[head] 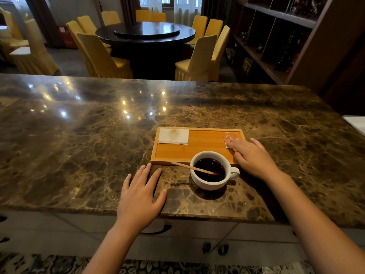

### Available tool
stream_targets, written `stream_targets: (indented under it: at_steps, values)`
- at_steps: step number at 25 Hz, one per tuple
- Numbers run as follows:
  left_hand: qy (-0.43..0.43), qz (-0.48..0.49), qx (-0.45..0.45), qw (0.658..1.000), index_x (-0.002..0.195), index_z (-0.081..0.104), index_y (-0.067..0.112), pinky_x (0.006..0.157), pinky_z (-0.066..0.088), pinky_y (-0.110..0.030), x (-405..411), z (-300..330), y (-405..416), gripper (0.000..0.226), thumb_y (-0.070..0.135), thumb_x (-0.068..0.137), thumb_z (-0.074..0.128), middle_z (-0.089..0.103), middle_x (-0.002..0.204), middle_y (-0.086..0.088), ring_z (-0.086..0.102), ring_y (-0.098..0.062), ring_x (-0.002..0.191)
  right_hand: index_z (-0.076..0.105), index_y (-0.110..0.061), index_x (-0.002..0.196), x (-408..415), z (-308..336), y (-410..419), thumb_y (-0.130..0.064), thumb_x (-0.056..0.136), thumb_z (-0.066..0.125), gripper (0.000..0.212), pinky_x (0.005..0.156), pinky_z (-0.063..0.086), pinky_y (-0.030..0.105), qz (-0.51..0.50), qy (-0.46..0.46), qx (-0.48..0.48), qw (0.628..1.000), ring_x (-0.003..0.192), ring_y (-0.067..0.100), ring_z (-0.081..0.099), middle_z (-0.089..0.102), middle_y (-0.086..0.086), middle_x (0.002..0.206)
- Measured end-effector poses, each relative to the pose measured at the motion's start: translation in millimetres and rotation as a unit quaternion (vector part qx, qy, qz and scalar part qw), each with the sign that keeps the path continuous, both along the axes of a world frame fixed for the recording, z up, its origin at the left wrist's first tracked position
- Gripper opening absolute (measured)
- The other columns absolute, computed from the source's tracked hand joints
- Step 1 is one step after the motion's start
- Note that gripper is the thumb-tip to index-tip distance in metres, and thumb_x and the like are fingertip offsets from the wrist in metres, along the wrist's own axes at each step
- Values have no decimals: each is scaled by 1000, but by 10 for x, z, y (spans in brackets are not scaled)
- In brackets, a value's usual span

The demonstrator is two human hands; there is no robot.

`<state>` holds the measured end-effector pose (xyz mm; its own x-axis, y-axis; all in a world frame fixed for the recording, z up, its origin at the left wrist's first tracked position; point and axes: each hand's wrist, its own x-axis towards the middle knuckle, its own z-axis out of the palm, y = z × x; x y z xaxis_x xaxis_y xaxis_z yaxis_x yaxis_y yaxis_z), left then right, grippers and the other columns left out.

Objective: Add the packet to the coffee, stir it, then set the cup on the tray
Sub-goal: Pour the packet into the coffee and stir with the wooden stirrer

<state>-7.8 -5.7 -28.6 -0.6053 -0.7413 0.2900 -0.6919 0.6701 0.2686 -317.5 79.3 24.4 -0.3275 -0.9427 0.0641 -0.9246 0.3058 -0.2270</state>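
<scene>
A white cup (212, 182) of black coffee stands on the marble counter just in front of the wooden tray (205, 144), with a thin wooden stir stick (183, 165) resting in it and leaning left over the rim. A small pink dotted packet (229, 137) lies at the tray's far right corner. My right hand (253, 158) reaches over the tray's right end, fingertips touching the packet's near edge, fingers spread and not closed on it. My left hand (141, 196) lies flat and open on the counter to the left of the cup.
A folded white napkin (173, 136) with a faint stain lies in the tray's far left corner. The marble counter (79, 135) stretches wide to the left. Beyond it stand a round dark table (145, 33) and yellow-covered chairs; dark shelves (276, 36) rise at right.
</scene>
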Motion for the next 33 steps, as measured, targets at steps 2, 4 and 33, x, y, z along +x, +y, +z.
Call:
stream_targets:
  at_steps: [2,4,33]
  values:
    - [-2,0,-1,1000,135,41,23,108,19,-50,1,-6,-3,61,55,85,29,34,145,-8,22,-19,134,45,-26,134,-30,16,-28,-20,96,36,39,116,8,44,-9,-1,0,1000,137,12,31,41,-4,147]
    - [-3,0,-1,1000,135,41,23,108,19,-50,1,-11,-6,61,56,85,29,34,145,-8,23,-19,134,47,-25,132,-58,34,-29,-19,96,36,38,116,9,46,-12,-4,-2,1000,136,13,33,45,-3,145]
    - [5,-4,3,1000,136,39,23,108,16,-49,-9,-13,-9,64,57,84,25,33,146,-9,21,-19,135,67,-16,95,1048,688,-26,-15,86,63,10,68,51,27,95,-118,-179,972,80,13,62,71,-1,92]
